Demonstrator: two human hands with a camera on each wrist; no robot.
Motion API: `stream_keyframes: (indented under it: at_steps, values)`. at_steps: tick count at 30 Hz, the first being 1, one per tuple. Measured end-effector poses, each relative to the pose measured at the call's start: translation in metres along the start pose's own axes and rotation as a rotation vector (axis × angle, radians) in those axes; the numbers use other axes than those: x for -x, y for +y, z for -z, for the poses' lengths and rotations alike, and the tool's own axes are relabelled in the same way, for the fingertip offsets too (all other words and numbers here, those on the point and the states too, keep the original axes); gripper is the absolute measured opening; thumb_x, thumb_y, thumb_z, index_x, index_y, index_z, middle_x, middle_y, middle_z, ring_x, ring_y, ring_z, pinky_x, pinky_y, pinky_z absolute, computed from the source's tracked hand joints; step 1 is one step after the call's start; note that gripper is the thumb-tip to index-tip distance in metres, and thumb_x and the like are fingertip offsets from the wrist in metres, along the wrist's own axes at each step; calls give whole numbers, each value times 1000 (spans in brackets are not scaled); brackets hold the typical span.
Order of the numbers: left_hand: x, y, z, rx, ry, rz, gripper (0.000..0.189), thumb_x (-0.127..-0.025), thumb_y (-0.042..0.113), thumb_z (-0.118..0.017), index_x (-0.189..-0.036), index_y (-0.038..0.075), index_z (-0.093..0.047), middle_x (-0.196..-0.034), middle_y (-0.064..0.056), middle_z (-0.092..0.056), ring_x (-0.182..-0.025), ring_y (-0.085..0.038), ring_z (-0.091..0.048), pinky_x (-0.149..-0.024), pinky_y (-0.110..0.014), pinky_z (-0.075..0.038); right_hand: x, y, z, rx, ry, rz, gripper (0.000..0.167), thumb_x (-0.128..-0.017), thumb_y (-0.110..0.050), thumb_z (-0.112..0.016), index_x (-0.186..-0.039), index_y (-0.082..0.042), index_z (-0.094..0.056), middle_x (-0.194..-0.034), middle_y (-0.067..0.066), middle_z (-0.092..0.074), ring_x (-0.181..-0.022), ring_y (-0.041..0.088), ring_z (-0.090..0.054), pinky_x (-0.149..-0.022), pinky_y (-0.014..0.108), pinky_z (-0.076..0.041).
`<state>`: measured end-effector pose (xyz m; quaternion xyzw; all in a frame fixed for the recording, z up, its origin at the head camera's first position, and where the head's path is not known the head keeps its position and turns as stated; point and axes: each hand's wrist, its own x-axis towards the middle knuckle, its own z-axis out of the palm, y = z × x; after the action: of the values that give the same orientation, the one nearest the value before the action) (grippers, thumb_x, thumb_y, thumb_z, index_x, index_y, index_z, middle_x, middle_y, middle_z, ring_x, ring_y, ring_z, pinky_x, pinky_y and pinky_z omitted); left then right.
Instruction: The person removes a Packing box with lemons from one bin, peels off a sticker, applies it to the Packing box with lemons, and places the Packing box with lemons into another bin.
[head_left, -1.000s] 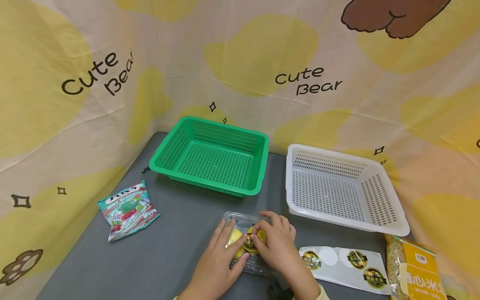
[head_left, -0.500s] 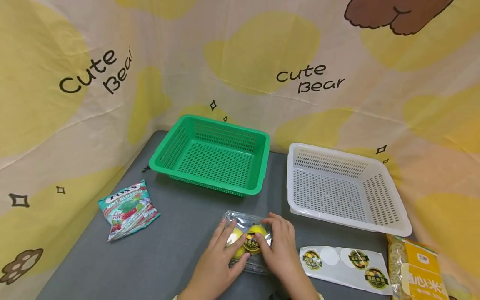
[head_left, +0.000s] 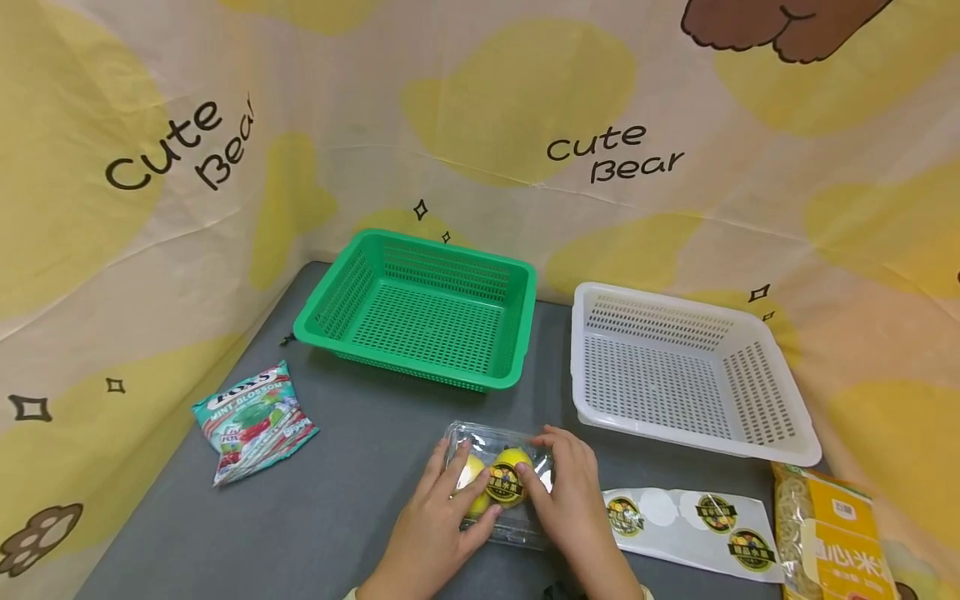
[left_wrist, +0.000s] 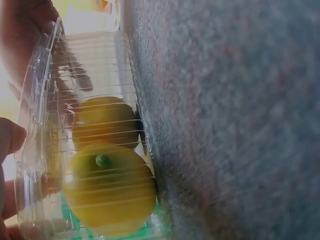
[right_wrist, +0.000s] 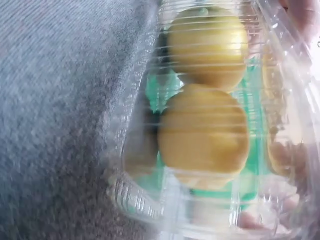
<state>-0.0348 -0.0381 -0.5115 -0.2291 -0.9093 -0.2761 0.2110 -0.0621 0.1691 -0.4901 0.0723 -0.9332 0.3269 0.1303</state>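
Head view: on the tabletop (head_left: 337, 475), the clear box (head_left: 516, 525) lies under the loosely spread left hand (head_left: 441, 510) and right hand (head_left: 570, 496); the right has released its pinch over the round label (head_left: 506, 482), which seems stuck down.

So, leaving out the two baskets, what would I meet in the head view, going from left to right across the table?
Fox's bag, left hand, clear box, right hand, sticker sheet, yellow bag.

Past the left hand (head_left: 437, 517) we read "Cute Bear" on cloth (head_left: 517, 92), leftward "FOX'S MINT BLOSSOM" on a bag (head_left: 255, 425), rightward "水果" on a sticker (head_left: 506, 483).
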Motion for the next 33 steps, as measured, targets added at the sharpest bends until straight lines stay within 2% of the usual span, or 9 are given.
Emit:
stream_keyframes:
  at_steps: [5,9,14,18,23,27,33]
  values:
    - [0,1,0,-6,27,-3,42,-83,34,-91,-117,12,-83,-141,-24,-64,-135,-52,-53,-87,-53,-60,2,0,1,10,-21,-82,39,-89,-19,-88,-121,-8,-67,-141,17,-61,-134,45,-50,-110,64,-39]
    - [2,0,0,5,62,-31,40,-87,35,-88,-117,9,-83,-139,-26,-65,-134,-54,-54,-87,-54,-60,7,-1,2,-12,-61,-117,49,-90,-25,-87,-131,-8,-65,-149,17,-57,-137,48,-49,-109,68,-39]
    - [2,-2,-2,10,80,-42,39,-86,34,-88,-117,10,-83,-139,-26,-65,-134,-54,-54,-85,-55,-60,11,0,3,-40,-95,-134,60,-89,-31,-87,-140,-13,-61,-156,15,-51,-138,48,-48,-107,70,-40]
    - [1,-2,-1,12,78,-35,42,-81,31,-92,-117,11,-83,-139,-24,-66,-134,-53,-55,-86,-54,-60,12,3,5,-54,-106,-135,60,-90,-32,-86,-142,-15,-60,-158,13,-50,-138,48,-48,-107,70,-40]
    - [-2,-2,0,11,75,-47,41,-80,31,-93,-115,11,-83,-136,-24,-67,-134,-53,-55,-88,-54,-60,9,5,6,-45,-107,-107,57,-90,-26,-85,-140,-13,-61,-156,15,-51,-136,48,-49,-107,70,-40]
    - [-5,-4,0,7,78,-59,40,-80,32,-93,-112,11,-84,-134,-23,-69,-133,-52,-56,-89,-54,-59,6,2,10,-2,-71,-74,55,-88,-22,-86,-137,-10,-63,-150,16,-55,-134,47,-51,-106,68,-42]
    - [-4,-2,0,3,78,-65,39,-81,31,-92,-113,10,-84,-134,-24,-69,-133,-53,-55,-88,-54,-60,4,5,33,54,102,-9,53,-87,-17,-88,-134,-5,-66,-145,18,-59,-131,47,-50,-103,67,-41]
